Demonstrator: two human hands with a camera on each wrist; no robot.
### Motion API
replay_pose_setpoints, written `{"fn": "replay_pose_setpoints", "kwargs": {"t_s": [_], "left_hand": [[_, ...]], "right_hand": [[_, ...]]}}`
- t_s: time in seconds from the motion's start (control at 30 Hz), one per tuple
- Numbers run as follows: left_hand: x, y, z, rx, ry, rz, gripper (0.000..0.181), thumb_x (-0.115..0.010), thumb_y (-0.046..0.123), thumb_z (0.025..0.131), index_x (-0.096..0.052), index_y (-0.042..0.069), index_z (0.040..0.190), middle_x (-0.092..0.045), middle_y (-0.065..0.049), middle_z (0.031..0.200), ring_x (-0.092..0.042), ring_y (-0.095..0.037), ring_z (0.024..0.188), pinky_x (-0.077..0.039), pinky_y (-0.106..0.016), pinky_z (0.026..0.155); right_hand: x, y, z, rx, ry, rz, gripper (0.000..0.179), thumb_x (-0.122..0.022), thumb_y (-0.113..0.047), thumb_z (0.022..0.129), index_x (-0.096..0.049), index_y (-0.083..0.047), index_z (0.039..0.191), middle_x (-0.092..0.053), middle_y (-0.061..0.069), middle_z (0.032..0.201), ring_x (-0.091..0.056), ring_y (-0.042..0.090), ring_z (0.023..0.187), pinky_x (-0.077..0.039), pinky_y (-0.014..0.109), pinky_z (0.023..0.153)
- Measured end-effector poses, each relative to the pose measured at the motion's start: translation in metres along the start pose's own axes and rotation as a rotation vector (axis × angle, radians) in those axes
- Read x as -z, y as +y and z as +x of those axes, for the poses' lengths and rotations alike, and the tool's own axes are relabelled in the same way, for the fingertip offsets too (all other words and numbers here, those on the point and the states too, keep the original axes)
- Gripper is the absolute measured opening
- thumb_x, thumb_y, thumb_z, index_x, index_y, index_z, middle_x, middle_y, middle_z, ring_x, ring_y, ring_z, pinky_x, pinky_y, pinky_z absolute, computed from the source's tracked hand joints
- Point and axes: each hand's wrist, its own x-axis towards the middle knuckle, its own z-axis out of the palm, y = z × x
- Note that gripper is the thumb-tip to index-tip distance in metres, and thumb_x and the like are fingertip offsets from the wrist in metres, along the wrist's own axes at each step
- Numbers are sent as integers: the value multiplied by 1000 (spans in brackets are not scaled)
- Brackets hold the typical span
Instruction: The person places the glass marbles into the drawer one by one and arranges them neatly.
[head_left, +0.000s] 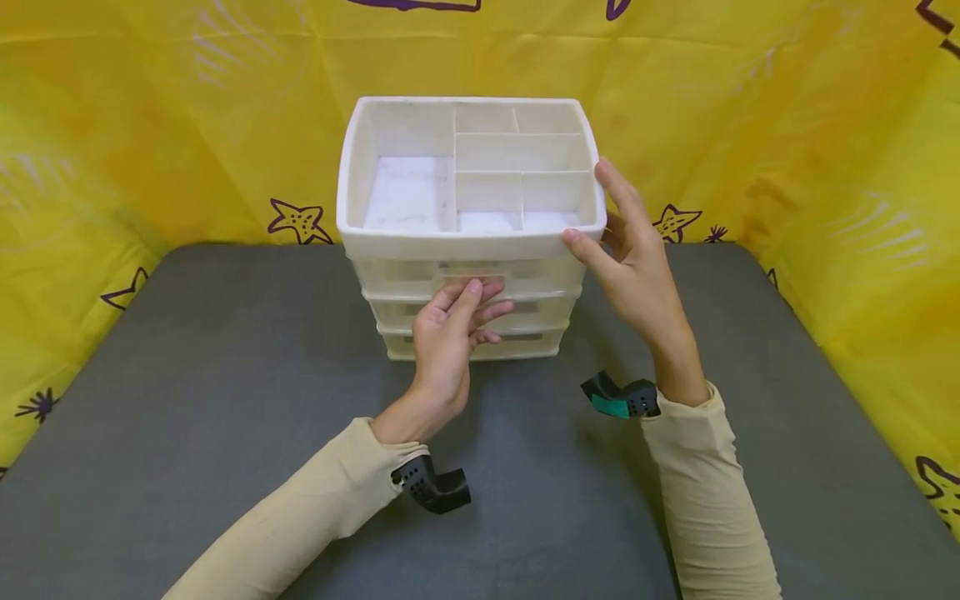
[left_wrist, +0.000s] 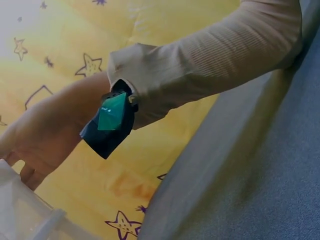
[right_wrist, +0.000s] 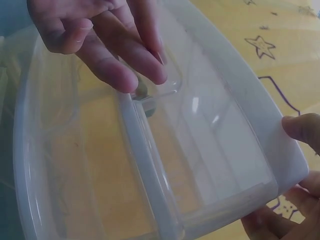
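A white plastic drawer unit [head_left: 471,247] stands on the table, its top tray split into several compartments and three translucent drawers stacked below. My left hand [head_left: 448,337] is at the front of the top drawer [head_left: 390,275], thumb and fingertips pinching its handle [right_wrist: 172,86]; the other fingers are spread loosely. With my right hand [head_left: 641,267] I grip the unit's front right corner, thumb on the front rim and a finger along the side rim. That hand [left_wrist: 47,135] also shows at the corner in the left wrist view. The drawers look pushed in.
The unit rests towards the back of a dark grey table [head_left: 247,400]. Behind and at both sides hangs a yellow cloth [head_left: 225,108] with purple star drawings. Black wrist mounts [head_left: 435,487] are worn at both sleeves.
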Motion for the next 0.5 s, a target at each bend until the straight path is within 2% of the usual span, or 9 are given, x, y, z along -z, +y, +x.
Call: {"fn": "replay_pose_setpoints", "kwargs": {"t_s": [0.13, 0.3, 0.5], "left_hand": [[1, 1, 0, 19, 5, 9, 12, -55, 13, 102, -63, 7, 106, -77, 2, 95, -75, -10, 78, -50, -19, 51], [8, 6, -6, 42, -11, 28, 20, -53, 14, 103, -62, 3, 117, -76, -2, 102, -75, -11, 81, -55, -22, 58], [25, 15, -14, -5, -22, 77, 27, -54, 13, 101, -59, 3, 126, -75, -2, 106, -75, -12, 84, -57, -25, 65]], "right_hand": [[-1, 1, 0, -3, -5, 2, 70, -62, -2, 95, -30, -14, 156, -27, -2, 161, -53, 28, 132, -47, 24, 103], [-1, 1, 0, 0, 1, -1, 70, -62, -2, 95, -31, -15, 156, -27, -3, 161, -52, 28, 133, -47, 27, 105], [-1, 1, 0, 4, 11, -3, 69, -62, -2, 95, -32, -17, 156, -28, -4, 160, -52, 28, 133, -45, 29, 106]]}}
